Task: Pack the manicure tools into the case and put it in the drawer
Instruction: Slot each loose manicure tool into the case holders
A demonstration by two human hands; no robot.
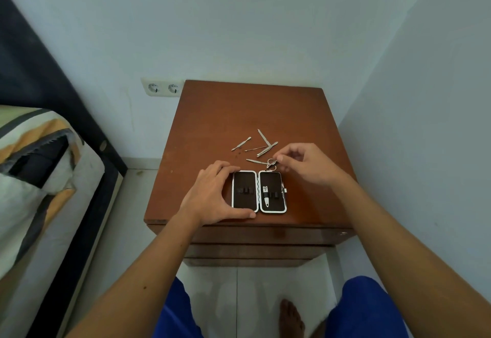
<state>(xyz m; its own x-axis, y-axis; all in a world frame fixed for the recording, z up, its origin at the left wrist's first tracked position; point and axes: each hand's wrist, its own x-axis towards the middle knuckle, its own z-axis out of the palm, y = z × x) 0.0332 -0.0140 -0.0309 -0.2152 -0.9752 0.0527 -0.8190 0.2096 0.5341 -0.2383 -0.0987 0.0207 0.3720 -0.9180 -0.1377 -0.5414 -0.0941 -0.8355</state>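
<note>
An open manicure case (259, 191) with a white rim and dark lining lies flat near the front of a brown nightstand (239, 114). One nail clipper (266, 196) sits under the strap in its right half. My left hand (212, 194) cups the case's left half, thumb along the front edge. My right hand (305, 163) pinches the ring handles of small scissors (265, 162) just behind the case. Behind them lie loose metal tools: a cuticle pusher (241, 143), a thin ear pick (255, 149), a file (263, 137) and tweezers (267, 149).
The nightstand stands in a corner, walls behind and to the right. Its drawer fronts (252, 242) below the top are shut. A bed with a striped cover (34, 178) is on the left. A double wall socket (162, 88) is behind. My knees and a bare foot are below.
</note>
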